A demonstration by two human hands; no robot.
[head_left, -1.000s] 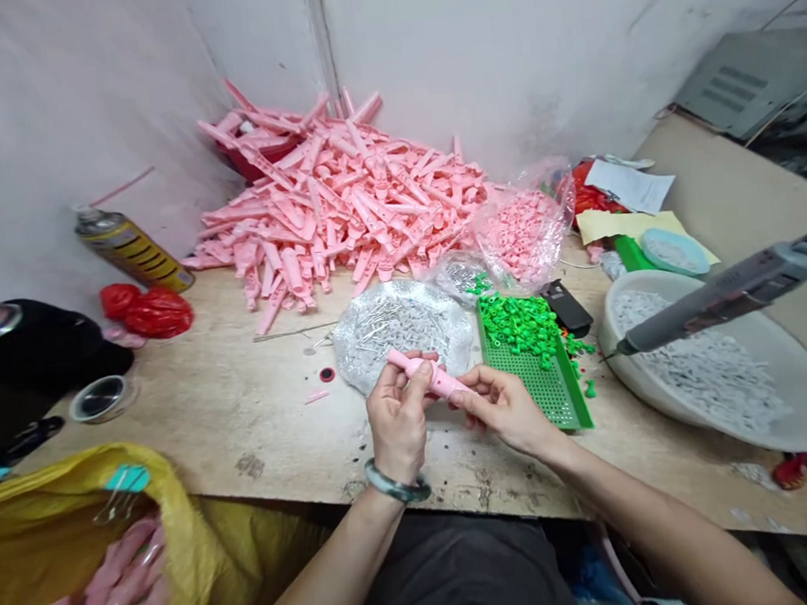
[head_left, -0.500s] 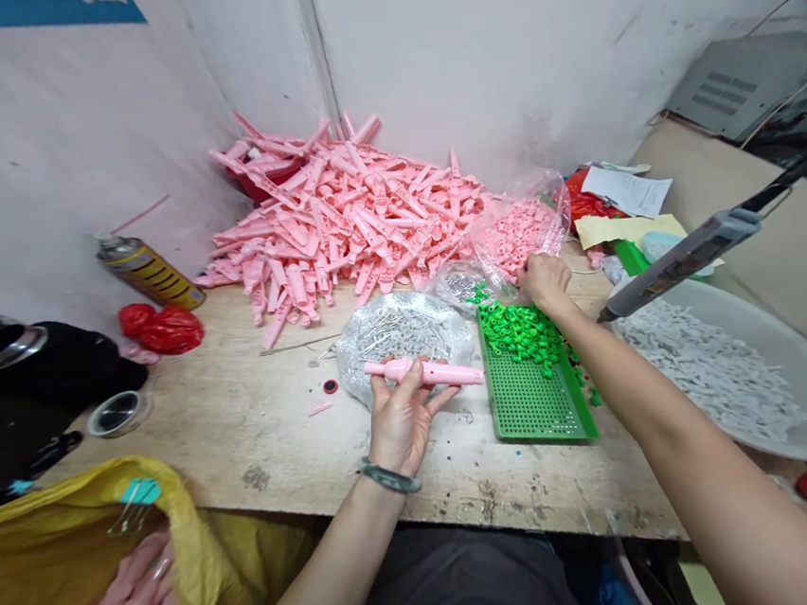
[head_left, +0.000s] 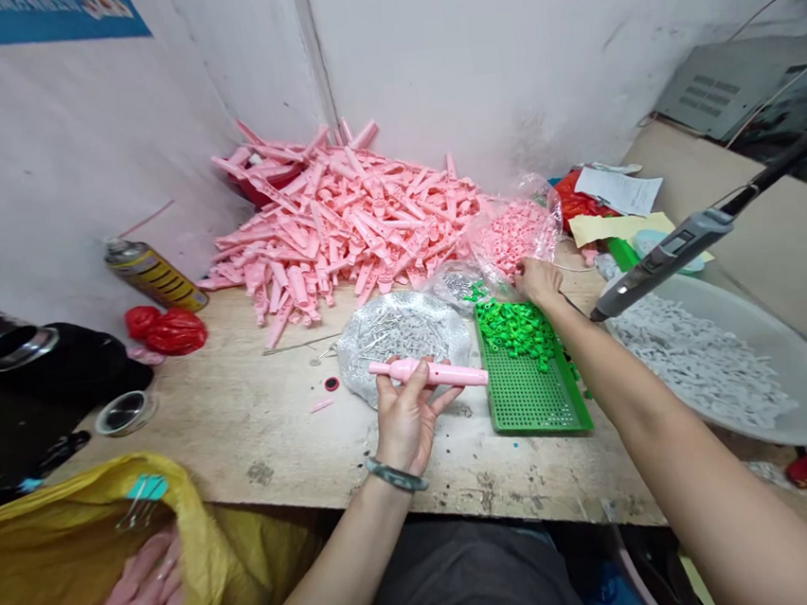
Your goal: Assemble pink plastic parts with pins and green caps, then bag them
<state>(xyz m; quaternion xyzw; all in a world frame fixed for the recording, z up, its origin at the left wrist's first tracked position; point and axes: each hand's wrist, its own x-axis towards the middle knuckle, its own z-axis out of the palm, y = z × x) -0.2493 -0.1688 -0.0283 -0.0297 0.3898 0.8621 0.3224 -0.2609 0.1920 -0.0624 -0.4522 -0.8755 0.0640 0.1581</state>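
readable text: none | spray can label (head_left: pixel 151 277), paper sheet (head_left: pixel 619 190): seemingly too blurred

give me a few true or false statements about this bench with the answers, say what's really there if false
The left hand holds a pink plastic piece. True.

The right hand grips the gray power tool. False: it is at the clear plastic bag, apart from the gray power tool.

Bright green parts lie on a green perforated tray. True.

The bangle is on the right wrist. False: it is on the left wrist.

The yellow sack holds white pieces. False: it holds pink pieces.
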